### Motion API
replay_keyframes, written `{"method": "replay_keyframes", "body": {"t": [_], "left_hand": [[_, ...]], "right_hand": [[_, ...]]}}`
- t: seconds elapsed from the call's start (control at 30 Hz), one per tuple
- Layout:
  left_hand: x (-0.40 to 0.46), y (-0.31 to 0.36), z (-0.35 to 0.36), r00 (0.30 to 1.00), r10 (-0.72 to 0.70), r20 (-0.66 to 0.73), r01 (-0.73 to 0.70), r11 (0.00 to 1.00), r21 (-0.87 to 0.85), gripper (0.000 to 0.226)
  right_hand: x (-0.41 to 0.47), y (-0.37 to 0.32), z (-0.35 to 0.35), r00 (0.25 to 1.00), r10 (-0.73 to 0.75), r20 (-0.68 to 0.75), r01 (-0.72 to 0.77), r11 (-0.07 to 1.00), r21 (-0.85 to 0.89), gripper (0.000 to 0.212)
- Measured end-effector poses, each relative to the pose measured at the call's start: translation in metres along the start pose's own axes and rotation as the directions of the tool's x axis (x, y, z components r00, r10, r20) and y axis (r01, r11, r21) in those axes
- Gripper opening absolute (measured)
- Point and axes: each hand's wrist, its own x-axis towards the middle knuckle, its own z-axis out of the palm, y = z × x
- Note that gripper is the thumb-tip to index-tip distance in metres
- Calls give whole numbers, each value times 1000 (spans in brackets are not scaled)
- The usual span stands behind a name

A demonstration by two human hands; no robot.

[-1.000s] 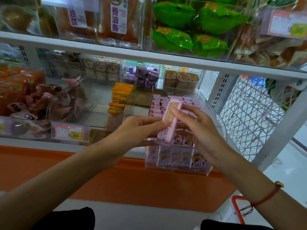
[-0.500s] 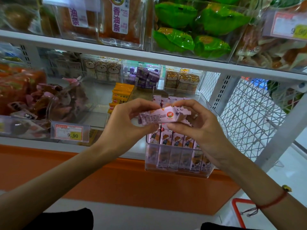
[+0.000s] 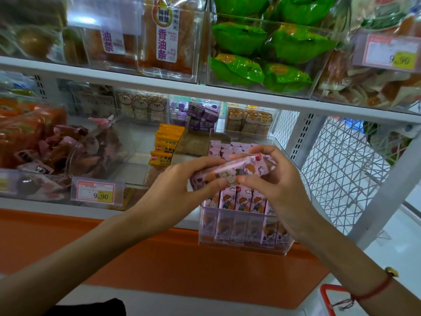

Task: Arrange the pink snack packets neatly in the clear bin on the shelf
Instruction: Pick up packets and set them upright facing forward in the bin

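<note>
Both my hands hold one pink snack packet (image 3: 230, 171) crosswise just above the clear bin (image 3: 241, 244), its cartoon-printed face towards me. My left hand (image 3: 180, 185) pinches the packet's left end and my right hand (image 3: 271, 185) grips its right end. The bin sticks out over the shelf's front edge. Inside it, a front row of pink packets (image 3: 241, 201) stands upright, and more pink packets (image 3: 227, 148) fill the space behind.
To the left lie yellow packets (image 3: 167, 141) in a clear tray, a price tag reading 9.90 (image 3: 98, 192) and a bin of mixed snacks (image 3: 45, 144). The upper shelf (image 3: 159, 84) hangs close overhead. A white wire rack (image 3: 341, 169) stands right. A red basket handle (image 3: 328, 295) shows below.
The packet went from upright over the bin to lying crosswise, then turned over so its cartoon face shows. Both hands stayed above the bin.
</note>
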Motion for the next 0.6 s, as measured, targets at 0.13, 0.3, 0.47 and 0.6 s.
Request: {"method": "replay_keyframes", "body": {"t": [0.13, 0.3, 0.47, 0.6], "left_hand": [[3, -5, 0, 998, -56, -7, 53, 976, -213, 43], [7, -3, 6, 983, -180, -34, 135, 836, -532, 48], [6, -3, 8, 975, -202, -89, 134, 864, -485, 56], [4, -3, 4, 971, -147, -189, 25, 846, -533, 46]], "right_hand": [[-3, 4, 4, 998, -2, 67, 7, 997, -81, 64], [-5, 14, 16, 990, 106, 95, -89, 982, -166, 61], [-6, 15, 16, 994, 26, 111, -2, 977, -213, 35], [-6, 16, 13, 988, 47, 144, -8, 966, -260, 39]]}}
